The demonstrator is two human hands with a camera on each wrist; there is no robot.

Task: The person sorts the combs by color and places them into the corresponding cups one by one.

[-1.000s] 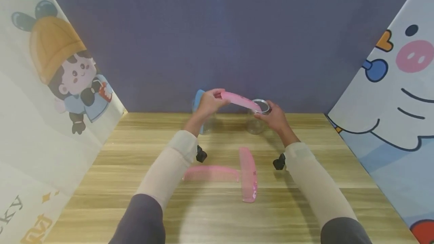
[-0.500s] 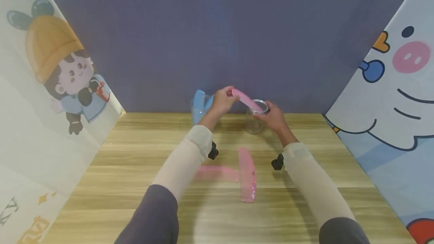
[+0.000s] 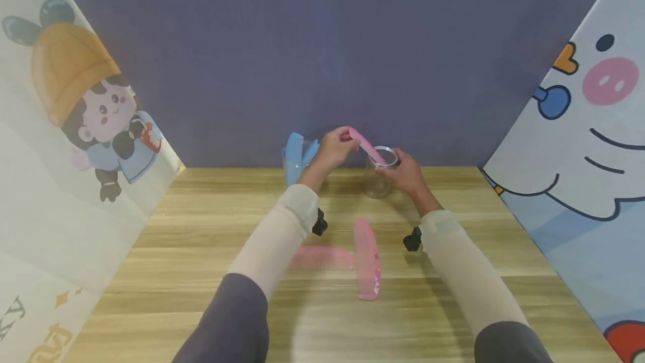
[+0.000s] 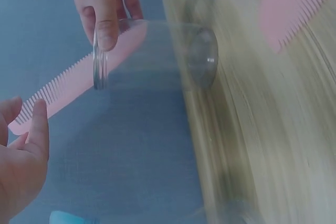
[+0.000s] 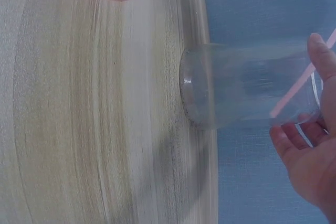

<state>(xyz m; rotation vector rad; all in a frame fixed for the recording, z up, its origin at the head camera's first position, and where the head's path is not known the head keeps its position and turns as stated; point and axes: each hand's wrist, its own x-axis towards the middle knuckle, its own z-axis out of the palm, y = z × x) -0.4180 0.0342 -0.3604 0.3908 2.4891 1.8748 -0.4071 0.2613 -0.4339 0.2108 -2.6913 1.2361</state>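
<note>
My left hand [image 3: 333,149] pinches the top end of a pink comb [image 3: 367,147]; its long axis slants down toward four o'clock into the clear jar [image 3: 379,177]; my right hand [image 3: 407,175] grips that jar's rim, standing at the wooden table's [image 3: 201,251] far edge.

We see three pink combs [image 3: 367,146], a clear glass jar [image 3: 379,179] and a blue item [image 3: 294,160] just beside it. The table [image 3: 201,240] shows light wood grain; behind the jar, the wall [image 3: 322,43] is dark purple-blue.

Head view high, forward-down; 2 close wrist views sharing the jar [image 3: 379,175]
</note>
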